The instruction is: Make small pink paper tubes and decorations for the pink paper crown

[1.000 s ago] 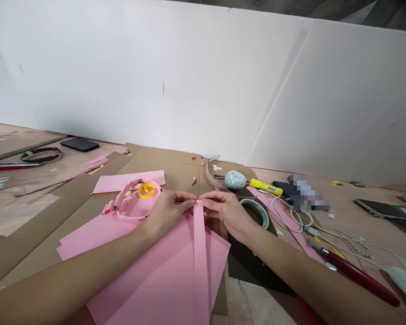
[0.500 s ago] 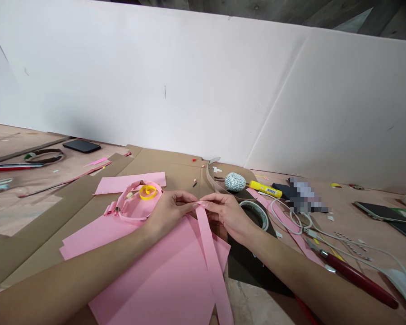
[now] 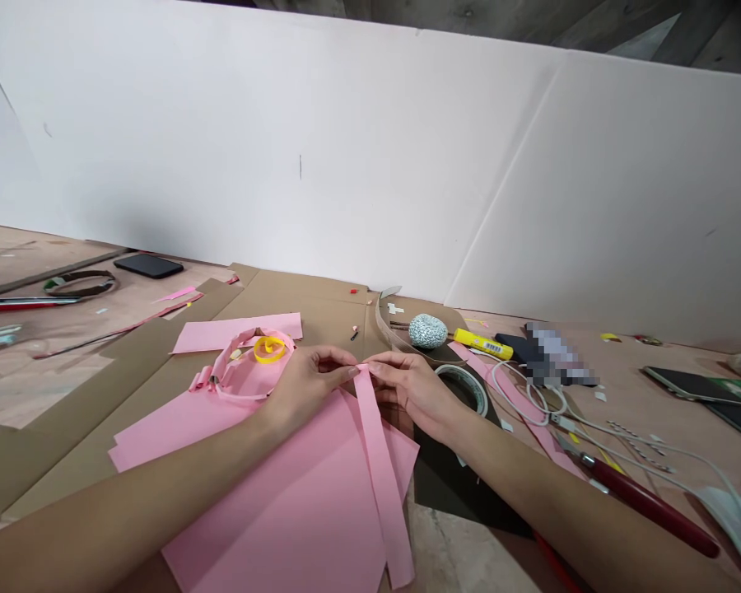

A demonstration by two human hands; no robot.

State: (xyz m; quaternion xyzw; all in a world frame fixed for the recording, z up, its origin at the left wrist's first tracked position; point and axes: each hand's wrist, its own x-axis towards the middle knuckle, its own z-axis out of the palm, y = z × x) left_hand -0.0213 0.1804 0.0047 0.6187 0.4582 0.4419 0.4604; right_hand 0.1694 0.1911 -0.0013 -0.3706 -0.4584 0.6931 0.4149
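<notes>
Both my hands meet at the top end of a long pink paper strip (image 3: 379, 469). My left hand (image 3: 312, 379) pinches its left corner between thumb and fingers, and my right hand (image 3: 411, 387) pinches the right corner. The strip hangs down toward me over larger pink paper sheets (image 3: 272, 494). Left of my left hand lies a pink paper ring (image 3: 228, 358) with a curled yellow paper strip (image 3: 270, 350) inside. A roll of tape (image 3: 478, 391) sits just beyond my right wrist.
Brown cardboard (image 3: 309, 288) lies under the work. To the right are a patterned egg-shaped ball (image 3: 428, 331), a yellow glue stick (image 3: 482, 343), white cables (image 3: 531, 395) and a cutter with a red handle (image 3: 654, 502). A phone (image 3: 149, 264) lies at the left, before a white panel (image 3: 358, 148).
My fingers have shifted slightly at the strip's top end, and more of that end shows between them. The strip's lower end has moved a little left and up.
</notes>
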